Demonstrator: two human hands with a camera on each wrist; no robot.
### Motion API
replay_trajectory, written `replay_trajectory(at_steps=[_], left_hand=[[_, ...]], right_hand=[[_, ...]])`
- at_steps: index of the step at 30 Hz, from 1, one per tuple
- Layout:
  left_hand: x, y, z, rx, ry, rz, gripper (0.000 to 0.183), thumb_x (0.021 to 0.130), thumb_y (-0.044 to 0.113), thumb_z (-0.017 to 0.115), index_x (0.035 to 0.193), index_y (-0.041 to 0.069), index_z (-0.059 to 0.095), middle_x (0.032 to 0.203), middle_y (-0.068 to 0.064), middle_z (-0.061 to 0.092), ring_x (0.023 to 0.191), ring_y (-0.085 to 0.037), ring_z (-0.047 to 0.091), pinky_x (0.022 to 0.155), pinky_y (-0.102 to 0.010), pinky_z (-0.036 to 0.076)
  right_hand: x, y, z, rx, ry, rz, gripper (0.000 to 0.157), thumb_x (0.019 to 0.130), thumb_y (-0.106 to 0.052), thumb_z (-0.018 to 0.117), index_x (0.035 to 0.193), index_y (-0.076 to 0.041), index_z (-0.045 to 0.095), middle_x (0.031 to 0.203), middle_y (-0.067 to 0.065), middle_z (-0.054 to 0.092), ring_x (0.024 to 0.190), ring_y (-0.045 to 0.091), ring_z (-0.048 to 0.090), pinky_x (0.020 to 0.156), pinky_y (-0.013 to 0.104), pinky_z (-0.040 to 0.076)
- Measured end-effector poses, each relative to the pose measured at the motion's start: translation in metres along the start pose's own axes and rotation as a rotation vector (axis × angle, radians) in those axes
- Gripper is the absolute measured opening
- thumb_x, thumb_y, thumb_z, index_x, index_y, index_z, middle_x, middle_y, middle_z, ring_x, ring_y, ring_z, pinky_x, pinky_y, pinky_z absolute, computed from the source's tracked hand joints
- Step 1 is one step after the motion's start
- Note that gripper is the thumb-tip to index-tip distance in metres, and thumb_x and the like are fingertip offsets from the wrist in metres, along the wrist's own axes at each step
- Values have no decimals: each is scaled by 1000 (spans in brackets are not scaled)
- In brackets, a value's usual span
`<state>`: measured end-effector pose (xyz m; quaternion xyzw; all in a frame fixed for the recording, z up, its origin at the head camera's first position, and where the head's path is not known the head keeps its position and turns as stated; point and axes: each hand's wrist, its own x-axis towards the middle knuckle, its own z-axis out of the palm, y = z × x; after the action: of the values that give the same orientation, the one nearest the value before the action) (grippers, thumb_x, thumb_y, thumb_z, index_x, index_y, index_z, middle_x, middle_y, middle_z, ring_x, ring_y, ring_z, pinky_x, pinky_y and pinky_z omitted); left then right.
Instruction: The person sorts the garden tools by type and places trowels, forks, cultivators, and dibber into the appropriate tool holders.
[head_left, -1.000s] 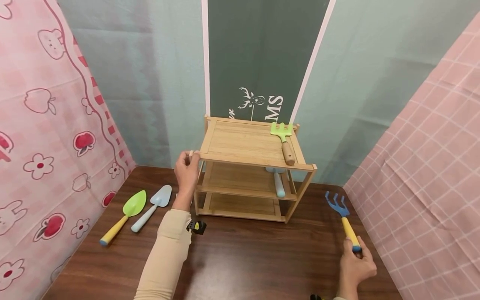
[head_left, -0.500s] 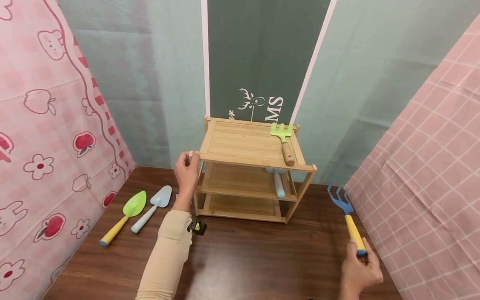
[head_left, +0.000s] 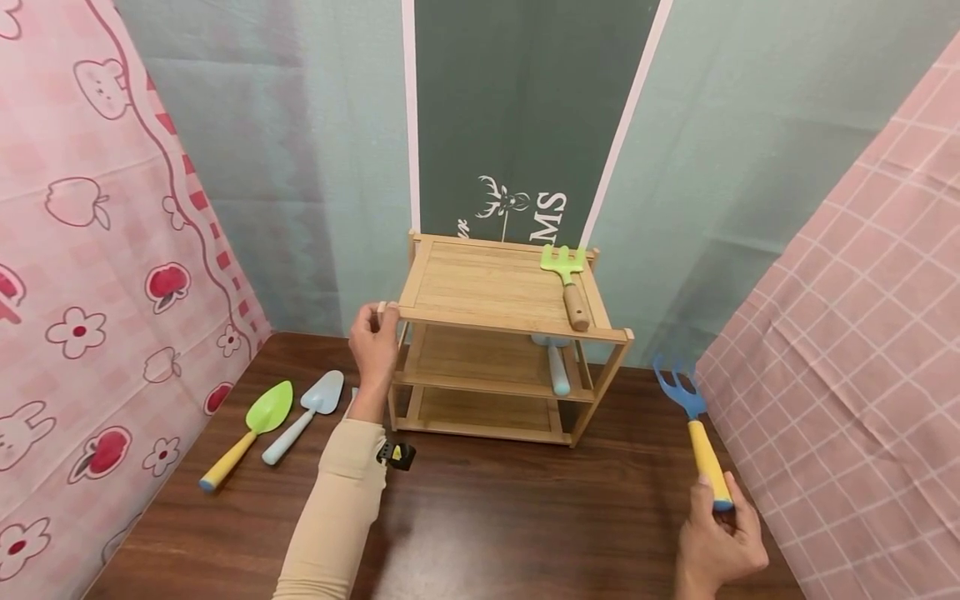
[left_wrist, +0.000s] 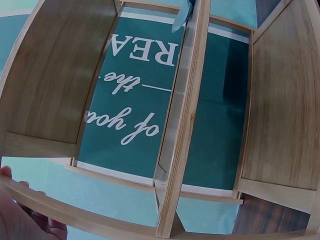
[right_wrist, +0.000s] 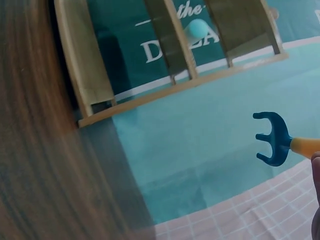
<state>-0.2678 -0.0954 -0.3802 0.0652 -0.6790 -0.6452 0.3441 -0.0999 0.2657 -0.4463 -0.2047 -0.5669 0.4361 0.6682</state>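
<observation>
Blue-tined hand rake with yellow handle [head_left: 701, 442]: is held aloft, well apart from the three-tier light wooden rack [head_left: 480, 287].
Right hand [head_left: 722, 537]: handle's blue end is pinched, tines pointed forward.
Left hand [head_left: 375, 346]: rack's front left corner is gripped.
Tabletop, dark brown wood [head_left: 525, 500]: is bordered rightward by pink gridded cloth [head_left: 847, 375], near the rake.
Dark green panel [head_left: 525, 100]: "MS", "REA" and "the" are printed in white.

Soft, even light leaves a pale sheen on the worktop [head_left: 480, 529] here; both wrist views look dimmer, bluer, the left one bowing the wooden rack [left_wrist: 185, 125].
</observation>
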Motion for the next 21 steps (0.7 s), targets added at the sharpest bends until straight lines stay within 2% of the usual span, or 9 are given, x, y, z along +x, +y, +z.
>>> replay_trajectory(at_steps=[4, 8, 9, 13, 21], left_hand=[[0, -3, 0, 9, 5, 11, 19, 87, 23, 60, 78, 6, 57, 65, -2, 43, 64, -17, 41, 63, -31, 33], [0, -4, 0, 15, 6, 20, 20, 87, 24, 60, 79, 6, 57, 67, -3, 44, 65, -18, 41, 63, -32, 33], [1, -4, 0, 16, 7, 23, 20, 87, 23, 60, 78, 6, 57, 67, -3, 44, 65, -18, 42, 63, -32, 33], [1, -4, 1, 28, 13, 32, 20, 87, 23, 60, 77, 6, 56, 69, -3, 45, 66, -18, 42, 64, -32, 33], [0, -5, 3, 19, 22, 56, 20, 86, 22, 60, 78, 4, 58, 70, -3, 45, 67, -18, 42, 64, -32, 33]], right_hand=[[2, 1, 2, 30, -4, -2, 19, 67, 6, 71, 86, 6, 72, 71, -7, 64, 48, -5, 46, 50, 8, 38], [4, 4, 6, 135, -2, -39, 20, 65, 7, 71, 85, 9, 71, 71, 2, 67, 46, -3, 47, 49, 9, 38], [5, 3, 8, 190, -2, -49, 21, 64, 8, 71, 85, 11, 70, 71, 5, 67, 46, -1, 49, 50, 9, 39], [8, -5, 14, 332, 5, -68, 22, 63, 10, 71, 84, 16, 67, 70, 9, 67, 46, 1, 51, 50, 10, 40], [10, -29, 28, 413, -16, -104, 23, 61, 10, 72, 81, 19, 65, 68, 10, 66, 47, 0, 50, 50, 9, 39]])
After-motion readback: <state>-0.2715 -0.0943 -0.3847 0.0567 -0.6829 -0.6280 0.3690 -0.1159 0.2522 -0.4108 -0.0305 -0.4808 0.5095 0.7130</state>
